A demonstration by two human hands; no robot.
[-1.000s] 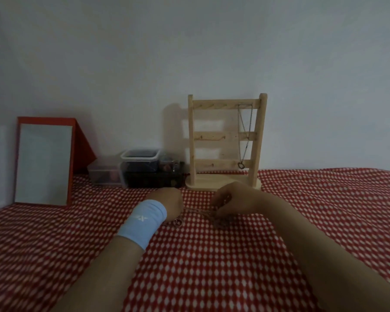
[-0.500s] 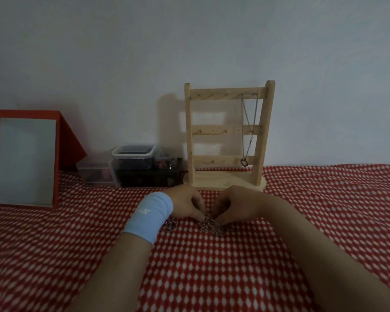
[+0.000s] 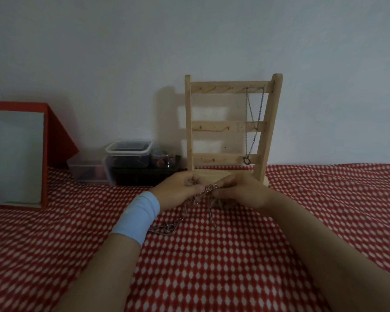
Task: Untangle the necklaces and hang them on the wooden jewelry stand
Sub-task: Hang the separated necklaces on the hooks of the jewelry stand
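Observation:
A tangle of thin silver necklaces (image 3: pixel 206 191) is lifted off the red checked cloth between my two hands. My left hand (image 3: pixel 178 190), with a light blue wristband, pinches the chains from the left. From the right, my right hand (image 3: pixel 239 191) pinches the same clump. Loose chain ends trail down to a pendant (image 3: pixel 167 228) lying on the cloth. Just behind my hands stands the wooden jewelry stand (image 3: pixel 232 127). One silver necklace (image 3: pixel 252 122) hangs from its top bar at the right.
A red-framed mirror (image 3: pixel 16 154) leans at the far left. Clear plastic boxes (image 3: pixel 128 154) and a dark tray (image 3: pixel 144 176) sit left of the stand, against the wall. The red checked cloth (image 3: pixel 212 266) covers the whole surface.
Both hands came together and lifted the chain clump off the cloth, toward the stand's base. The chains now hang from my fingers instead of lying flat.

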